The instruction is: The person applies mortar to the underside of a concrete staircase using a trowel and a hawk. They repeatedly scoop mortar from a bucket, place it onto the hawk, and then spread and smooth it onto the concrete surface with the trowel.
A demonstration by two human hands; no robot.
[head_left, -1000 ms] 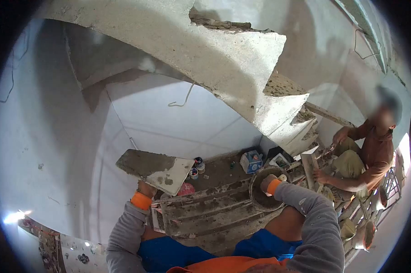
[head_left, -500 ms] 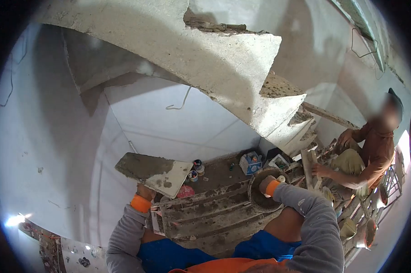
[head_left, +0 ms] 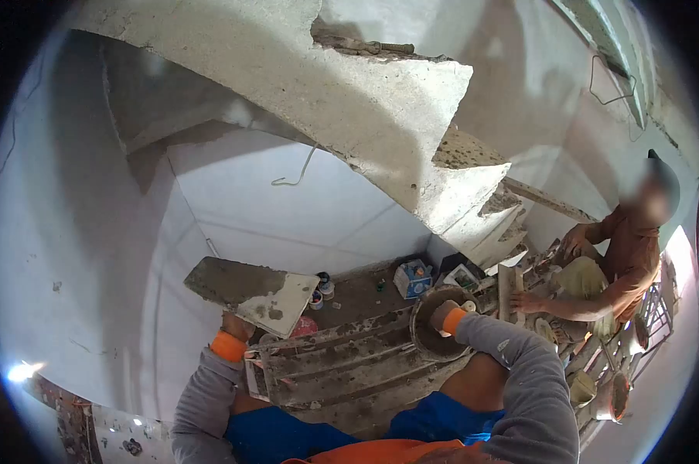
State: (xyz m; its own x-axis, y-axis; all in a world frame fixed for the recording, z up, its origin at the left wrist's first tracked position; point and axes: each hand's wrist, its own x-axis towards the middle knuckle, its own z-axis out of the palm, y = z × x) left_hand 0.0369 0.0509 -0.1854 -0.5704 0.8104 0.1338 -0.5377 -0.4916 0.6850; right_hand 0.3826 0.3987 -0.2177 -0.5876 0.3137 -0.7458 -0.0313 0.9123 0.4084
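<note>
My left hand (head_left: pixel 238 326) is closed under a flat board (head_left: pixel 291 303) and holds it up. Wet grey mortar (head_left: pixel 233 283) covers much of the board's left part. My right hand (head_left: pixel 444 315) is inside a round, mortar-stained bucket (head_left: pixel 421 340), its fingers closed around something I cannot make out. A small pale round part shows beside that hand. The bucket stands on a platform of dirty planks (head_left: pixel 342 370).
A concrete stair underside (head_left: pixel 349 100) slopes overhead. A person (head_left: pixel 628 263) sits at the right, a hand on a wooden piece (head_left: pixel 509 290). More buckets (head_left: pixel 614 396) stand lower right. A blue-white box (head_left: pixel 413 278) and small cans (head_left: pixel 325 288) lie beyond the planks.
The whole view has shifted slightly, so things appear a little further left. My left hand still holds the board, and my right hand remains in the bucket.
</note>
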